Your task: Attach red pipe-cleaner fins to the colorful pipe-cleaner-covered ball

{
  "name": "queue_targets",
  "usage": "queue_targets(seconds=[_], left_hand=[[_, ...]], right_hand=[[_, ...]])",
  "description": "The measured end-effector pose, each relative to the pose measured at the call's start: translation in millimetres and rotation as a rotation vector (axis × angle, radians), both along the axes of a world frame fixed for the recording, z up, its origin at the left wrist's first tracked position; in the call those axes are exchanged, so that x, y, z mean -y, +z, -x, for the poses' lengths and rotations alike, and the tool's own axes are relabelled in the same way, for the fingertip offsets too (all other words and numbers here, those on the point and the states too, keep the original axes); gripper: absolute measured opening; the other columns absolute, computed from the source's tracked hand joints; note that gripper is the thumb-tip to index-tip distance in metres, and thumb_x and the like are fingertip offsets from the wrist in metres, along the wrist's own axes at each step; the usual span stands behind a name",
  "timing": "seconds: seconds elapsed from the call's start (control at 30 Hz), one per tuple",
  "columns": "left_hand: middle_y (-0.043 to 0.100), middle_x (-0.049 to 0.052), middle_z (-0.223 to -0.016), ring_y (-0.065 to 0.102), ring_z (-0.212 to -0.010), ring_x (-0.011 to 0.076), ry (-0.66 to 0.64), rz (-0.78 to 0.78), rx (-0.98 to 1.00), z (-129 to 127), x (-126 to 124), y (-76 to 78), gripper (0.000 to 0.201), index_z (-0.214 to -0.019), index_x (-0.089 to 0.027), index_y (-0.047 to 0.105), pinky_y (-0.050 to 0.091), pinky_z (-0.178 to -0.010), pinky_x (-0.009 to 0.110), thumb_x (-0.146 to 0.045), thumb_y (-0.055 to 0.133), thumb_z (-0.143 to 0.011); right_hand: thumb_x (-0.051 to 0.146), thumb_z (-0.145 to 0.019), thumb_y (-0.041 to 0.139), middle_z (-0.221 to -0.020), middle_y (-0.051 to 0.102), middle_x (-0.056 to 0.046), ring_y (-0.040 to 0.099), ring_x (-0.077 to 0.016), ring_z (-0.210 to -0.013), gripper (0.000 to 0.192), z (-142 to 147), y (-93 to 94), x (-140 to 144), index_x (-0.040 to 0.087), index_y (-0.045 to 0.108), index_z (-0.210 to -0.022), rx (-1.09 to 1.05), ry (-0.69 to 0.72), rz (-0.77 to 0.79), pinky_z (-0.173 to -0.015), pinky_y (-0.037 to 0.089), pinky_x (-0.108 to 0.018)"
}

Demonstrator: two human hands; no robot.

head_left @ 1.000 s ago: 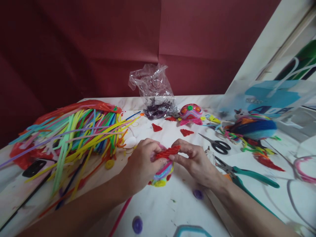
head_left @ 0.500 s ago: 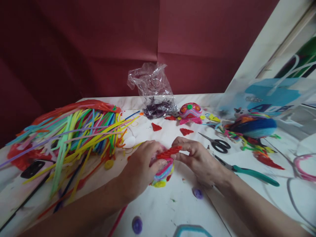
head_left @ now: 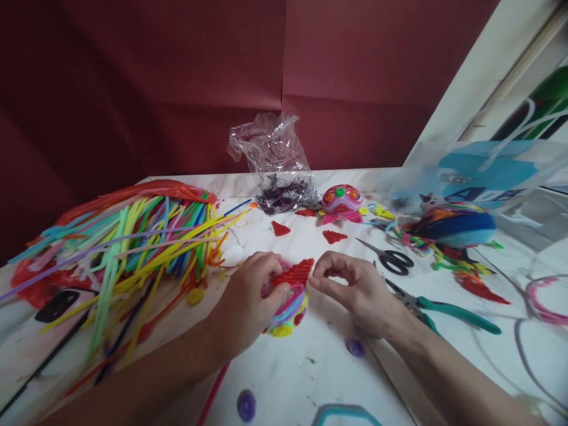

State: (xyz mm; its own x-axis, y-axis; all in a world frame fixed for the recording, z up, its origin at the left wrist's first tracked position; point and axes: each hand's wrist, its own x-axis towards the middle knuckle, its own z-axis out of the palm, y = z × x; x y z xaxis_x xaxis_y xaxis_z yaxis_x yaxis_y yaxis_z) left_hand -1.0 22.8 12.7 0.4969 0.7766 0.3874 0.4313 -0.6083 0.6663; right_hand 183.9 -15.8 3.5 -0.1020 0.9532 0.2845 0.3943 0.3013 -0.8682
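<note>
My left hand is closed around a colourful rounded craft piece that looks made of pipe cleaners, banded pink, blue and yellow. Its thumb presses a red ridged triangular piece against the top of it. Just right of the red piece's tip, my right hand has thumb and forefinger pinched together, apart from the red piece. Whether anything small sits in that pinch cannot be made out. Farther back lies a pink striped craft head with button eyes, near two loose red triangles.
A pile of pipe cleaners and a phone lie left. Black scissors and green-handled pliers are right of my hands. Purple buttons lie in front; a clear plastic bag stands behind, a printed bag at right.
My right fingers have come off the red triangular piece and moved slightly right. The left hand still holds the craft piece and red piece, now shifted a little left.
</note>
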Motion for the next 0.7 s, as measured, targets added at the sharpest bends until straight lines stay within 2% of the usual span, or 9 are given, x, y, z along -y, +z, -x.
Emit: queue_targets(seconds=[0.2, 0.4, 0.53, 0.7], left_hand=[[0.062, 0.002, -0.097, 0.058, -0.098, 0.0187, -0.034, 0.075, 0.002, 0.9, -1.0, 1.1, 0.013, -0.069, -0.020, 0.046, 0.045, -0.080, 0.030, -0.011, 0.054, -0.073], [0.060, 0.002, -0.094, 0.058, -0.097, 0.0173, -0.061, 0.181, 0.016, 0.7, -2.1, 10.8, 0.016, -0.062, -0.020, 0.044, 0.046, -0.077, 0.025, -0.009, 0.052, -0.070], [0.059, 0.002, -0.094, 0.058, -0.097, 0.0164, -0.065, 0.193, 0.005, 1.2, -4.2, 14.2, 0.015, -0.062, -0.019, 0.044, 0.046, -0.073, 0.022, -0.009, 0.051, -0.071], [0.057, 0.002, -0.091, 0.058, -0.093, 0.0176, -0.079, 0.182, -0.031, 3.6, -5.8, 14.6, 0.017, -0.062, -0.020, 0.041, 0.045, -0.072, 0.025, -0.008, 0.050, -0.070]], right_hand=[[0.023, -0.080, 0.049, -0.072, 0.057, -0.002, 0.053, -0.0162, -0.066, 0.011, 13.9, -5.2, 11.8, 0.018, 0.057, -0.074, 0.175, -0.068, -0.127, -0.061, 0.042, -0.028], [0.021, -0.082, 0.046, -0.067, 0.053, -0.002, 0.051, -0.0169, -0.062, 0.012, 24.8, -15.4, 13.0, 0.018, 0.054, -0.073, 0.292, -0.192, -0.255, -0.056, 0.038, -0.028], [0.020, -0.084, 0.044, -0.066, 0.053, -0.002, 0.052, -0.0165, -0.060, 0.016, 29.9, -15.4, 13.9, 0.018, 0.053, -0.072, 0.334, -0.236, -0.281, -0.054, 0.038, -0.027], [0.021, -0.082, 0.044, -0.063, 0.054, -0.002, 0.052, -0.0157, -0.057, 0.016, 32.8, -14.7, 13.2, 0.019, 0.051, -0.068, 0.332, -0.258, -0.263, -0.051, 0.038, -0.025]])
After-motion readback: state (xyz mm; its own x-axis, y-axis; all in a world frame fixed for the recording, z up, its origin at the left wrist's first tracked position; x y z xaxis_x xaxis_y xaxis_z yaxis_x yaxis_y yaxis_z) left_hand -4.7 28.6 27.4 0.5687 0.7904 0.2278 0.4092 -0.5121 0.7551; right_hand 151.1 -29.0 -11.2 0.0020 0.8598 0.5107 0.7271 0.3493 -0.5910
